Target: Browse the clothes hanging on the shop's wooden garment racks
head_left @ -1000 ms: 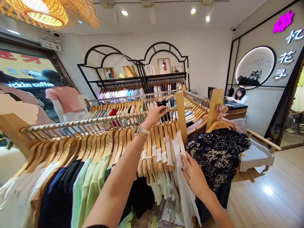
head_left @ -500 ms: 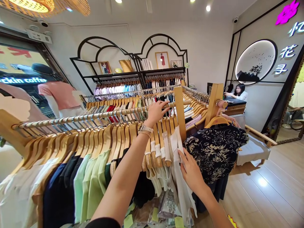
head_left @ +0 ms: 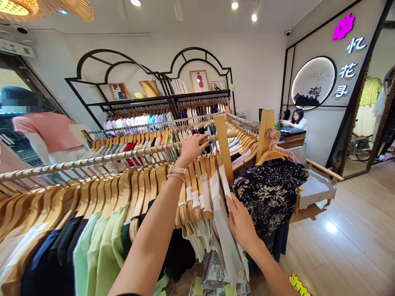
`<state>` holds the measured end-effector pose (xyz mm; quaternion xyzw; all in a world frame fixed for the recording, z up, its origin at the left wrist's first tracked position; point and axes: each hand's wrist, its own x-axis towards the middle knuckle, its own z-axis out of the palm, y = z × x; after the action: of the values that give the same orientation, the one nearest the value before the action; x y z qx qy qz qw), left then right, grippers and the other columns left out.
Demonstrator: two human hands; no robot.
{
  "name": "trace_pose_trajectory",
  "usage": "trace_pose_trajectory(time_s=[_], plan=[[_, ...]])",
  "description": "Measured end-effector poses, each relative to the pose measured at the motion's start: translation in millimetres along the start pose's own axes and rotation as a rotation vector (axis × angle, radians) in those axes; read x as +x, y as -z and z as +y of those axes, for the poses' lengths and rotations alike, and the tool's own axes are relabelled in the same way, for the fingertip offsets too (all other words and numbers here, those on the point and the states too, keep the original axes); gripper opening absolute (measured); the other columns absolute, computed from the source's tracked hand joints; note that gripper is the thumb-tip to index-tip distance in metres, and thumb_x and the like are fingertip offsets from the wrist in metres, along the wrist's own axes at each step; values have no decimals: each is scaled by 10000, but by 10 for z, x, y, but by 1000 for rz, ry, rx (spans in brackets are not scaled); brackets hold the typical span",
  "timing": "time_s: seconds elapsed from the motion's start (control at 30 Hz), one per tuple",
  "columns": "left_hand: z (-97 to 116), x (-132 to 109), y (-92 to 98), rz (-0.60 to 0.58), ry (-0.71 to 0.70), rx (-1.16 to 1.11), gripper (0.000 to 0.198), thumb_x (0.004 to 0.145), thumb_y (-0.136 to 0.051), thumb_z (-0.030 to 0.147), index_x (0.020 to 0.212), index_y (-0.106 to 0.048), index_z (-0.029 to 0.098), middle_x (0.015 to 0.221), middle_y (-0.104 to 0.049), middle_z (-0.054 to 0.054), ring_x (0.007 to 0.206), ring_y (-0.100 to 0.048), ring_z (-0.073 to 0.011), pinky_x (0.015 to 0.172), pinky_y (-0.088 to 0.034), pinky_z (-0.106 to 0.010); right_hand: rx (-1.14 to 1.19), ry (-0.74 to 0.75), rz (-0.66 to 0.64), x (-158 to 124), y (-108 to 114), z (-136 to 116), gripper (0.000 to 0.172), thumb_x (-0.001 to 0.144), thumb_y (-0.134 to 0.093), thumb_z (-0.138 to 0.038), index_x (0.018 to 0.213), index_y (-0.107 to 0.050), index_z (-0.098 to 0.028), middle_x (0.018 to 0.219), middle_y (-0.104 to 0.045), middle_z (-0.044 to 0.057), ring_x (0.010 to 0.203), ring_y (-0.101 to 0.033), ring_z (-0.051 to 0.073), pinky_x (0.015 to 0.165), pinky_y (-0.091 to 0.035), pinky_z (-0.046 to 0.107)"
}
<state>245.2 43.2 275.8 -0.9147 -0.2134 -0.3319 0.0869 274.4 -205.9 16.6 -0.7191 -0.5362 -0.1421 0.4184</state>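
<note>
My left hand rests over the wooden rail near its right end, fingers stretched across it above the hanger hooks. Lower and to the right, my right hand has its fingers on a white garment at the end of the row, the thumb side turned to the cloth. Another white top hangs just left of those fingers. Wooden hangers with white straps crowd under my left forearm. Past the rack's wooden post hangs a black floral top.
Green garments and dark ones fill the rail at left. Packed clothes in clear plastic lie below. A bench and a person at a counter are at right. A mannequin in a pink top stands at left.
The view has swung a little to the right, so the rack sits farther left in it. Both hands stay at nearly the same places on the rail and the white garment.
</note>
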Motion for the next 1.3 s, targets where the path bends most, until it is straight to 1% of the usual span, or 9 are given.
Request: trace_pose_trajectory(time_s=[0.3, 0.53, 0.67, 0.77, 0.87, 0.93, 1.03, 1.17, 1.3], plan=[[2, -70, -49, 75, -16, 7, 499, 997, -457, 497, 1440, -574, 300, 1276, -658, -89, 1166, -585, -329, 1019, -388, -486, 73, -22, 79, -186, -192, 69, 674, 977, -306, -97, 1617, -230, -290, 1561, -472, 59, 1387, -510, 219, 1101, -508, 436], [9, -89, -50, 102, -8, -7, 499, 1002, -442, 526, 1421, -599, 305, 1220, -670, -95, 1132, -596, -312, 1036, -389, -477, 119, -180, 143, -654, -439, 180, 714, 1019, -403, -286, 1642, -53, -289, 1627, -364, 88, 1461, -417, 265, 1149, -455, 510], [22, -91, -64, 108, -6, -14, 492, 1005, -424, 530, 1407, -610, 314, 1211, -670, -95, 1136, -593, -315, 1047, -393, -485, 117, -217, 103, -800, -526, 238, 730, 1006, -389, -257, 1639, -31, -321, 1644, -333, 67, 1472, -399, 268, 1151, -452, 517], [81, -132, -42, 136, -21, -48, 532, 1004, -431, 500, 1485, -518, 288, 1300, -633, -115, 1196, -577, -324, 1085, -385, -505, 118, -204, 94, -835, -556, 262, 726, 997, -373, -226, 1636, -51, -345, 1646, -334, 40, 1481, -385, 253, 1167, -436, 501], [105, -202, 26, 241, -35, -109, 588, 1024, -388, 430, 1582, -341, 249, 1465, -544, -122, 1354, -493, -304, 1171, -329, -495, 118, -220, 90, -901, -633, 270, 716, 989, -374, -214, 1635, -92, -340, 1635, -356, 32, 1483, -384, 240, 1179, -424, 474], [54, -246, 84, 286, 8, -98, 554, 1037, -339, 381, 1569, -360, 228, 1505, -527, -111, 1440, -418, -290, 1226, -258, -496, 131, -245, 71, -959, -714, 268, 720, 978, -384, -207, 1636, -112, -314, 1630, -366, 45, 1480, -392, 240, 1171, -433, 457], [-100, -298, 146, 232, 48, -7, 525, 1037, -328, 376, 1524, -438, 214, 1495, -550, -107, 1478, -374, -305, 1238, -231, -523, 151, -269, 34, -1022, -828, 266, 724, 957, -398, -194, 1633, -151, -276, 1621, -382, 73, 1464, -416, 253, 1161, -441, 451], [-266, -358, 135, 89, -28, 79, 522, 1042, -319, 414, 1501, -466, 216, 1478, -566, -110, 1397, -466, -304, 1185, -318, -492, 160, -288, 32, -1042, -911, 291, 718, 943, -412, -202, 1625, -198, -266, 1605, -407, 80, 1448, -438, 271, 1170, -425, 468], [-295, -398, 87, 92, -34, 95, 493, 1047, -304, 382, 1485, -479, 241, 1483, -559, -91, 1370, -477, -278, 1193, -294, -469, 154, -281, 48, -1042, -964, 349, 701, 934, -430, -227, 1612, -252, -247, 1591, -428, 92, 1430, -460, 297, 1149, -443, 492]])
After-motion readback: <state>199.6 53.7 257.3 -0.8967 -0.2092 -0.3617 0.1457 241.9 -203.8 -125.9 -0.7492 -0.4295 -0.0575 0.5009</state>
